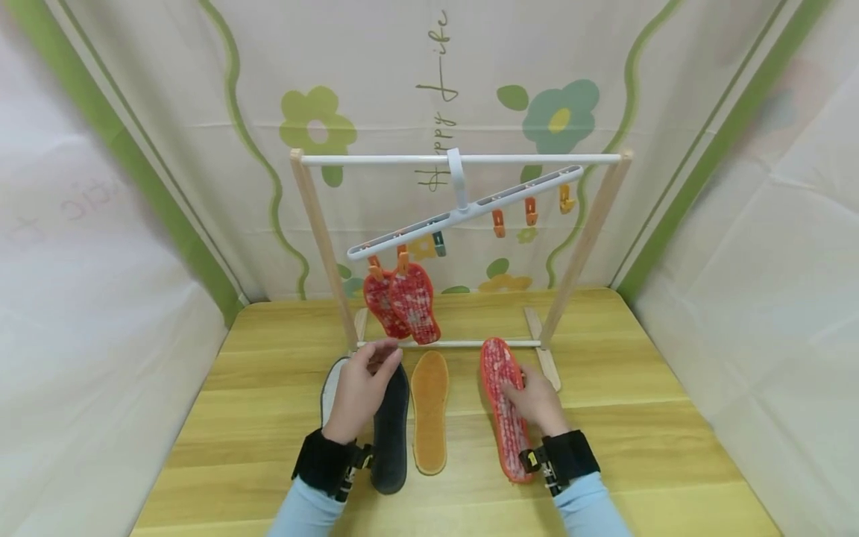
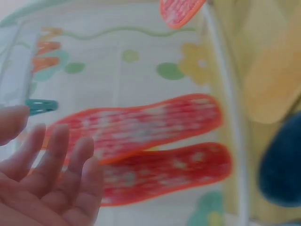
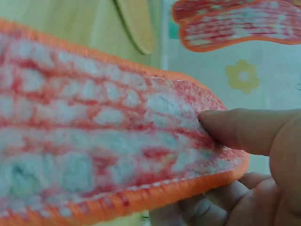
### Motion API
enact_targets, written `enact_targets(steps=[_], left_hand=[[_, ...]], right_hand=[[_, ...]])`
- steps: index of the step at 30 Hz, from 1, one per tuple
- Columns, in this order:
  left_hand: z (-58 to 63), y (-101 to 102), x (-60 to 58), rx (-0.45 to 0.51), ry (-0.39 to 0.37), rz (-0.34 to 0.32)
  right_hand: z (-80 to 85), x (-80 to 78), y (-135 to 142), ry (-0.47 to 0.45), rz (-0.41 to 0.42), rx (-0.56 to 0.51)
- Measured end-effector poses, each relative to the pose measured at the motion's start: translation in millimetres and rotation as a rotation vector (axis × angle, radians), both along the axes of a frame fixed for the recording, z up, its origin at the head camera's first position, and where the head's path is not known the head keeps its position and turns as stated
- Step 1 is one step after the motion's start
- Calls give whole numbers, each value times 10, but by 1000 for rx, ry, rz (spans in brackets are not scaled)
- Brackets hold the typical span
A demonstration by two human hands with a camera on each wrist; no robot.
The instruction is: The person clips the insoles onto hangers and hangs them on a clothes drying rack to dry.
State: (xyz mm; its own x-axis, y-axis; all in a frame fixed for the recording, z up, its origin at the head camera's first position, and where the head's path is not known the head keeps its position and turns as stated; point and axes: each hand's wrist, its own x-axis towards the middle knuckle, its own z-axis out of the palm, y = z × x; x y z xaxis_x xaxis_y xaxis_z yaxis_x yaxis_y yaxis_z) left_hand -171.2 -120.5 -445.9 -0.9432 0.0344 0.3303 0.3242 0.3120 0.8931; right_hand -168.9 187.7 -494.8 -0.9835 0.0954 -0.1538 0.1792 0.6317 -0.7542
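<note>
In the head view my right hand [image 1: 542, 406] grips a red patterned insole [image 1: 498, 369] with orange edging, held upright over the table's right side. Up close in the right wrist view, the thumb [image 3: 240, 125] lies on its patterned face and the fingers curl behind. My left hand [image 1: 362, 391] holds nothing; its fingers are loosely bent, just below two hanging insoles. The front hanging insole [image 1: 416, 306] overlaps the rear insole [image 1: 379, 298]. Each hangs from an orange clip [image 1: 403, 261] on the low left end of a tilted white clip hanger [image 1: 517, 195].
A black insole [image 1: 389, 447], a tan insole [image 1: 429, 410] and a partly hidden white insole [image 1: 329, 391] lie on the wooden table [image 1: 644, 447]. The hanger hooks over the rack's white rod [image 1: 376, 159]. A dark green clip [image 1: 439, 244] and several orange-yellow clips [image 1: 531, 212] hang without insoles.
</note>
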Motion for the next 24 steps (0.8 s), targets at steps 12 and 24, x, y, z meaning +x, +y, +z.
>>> enact_targets(steps=[12,24], left_hand=[[643,117,-455,63,125,-86],[1036,455,-678,54,-23,-197]], right_hand=[[348,44,-118,241,42,-30],[526,-25,-141,346,86,-43]])
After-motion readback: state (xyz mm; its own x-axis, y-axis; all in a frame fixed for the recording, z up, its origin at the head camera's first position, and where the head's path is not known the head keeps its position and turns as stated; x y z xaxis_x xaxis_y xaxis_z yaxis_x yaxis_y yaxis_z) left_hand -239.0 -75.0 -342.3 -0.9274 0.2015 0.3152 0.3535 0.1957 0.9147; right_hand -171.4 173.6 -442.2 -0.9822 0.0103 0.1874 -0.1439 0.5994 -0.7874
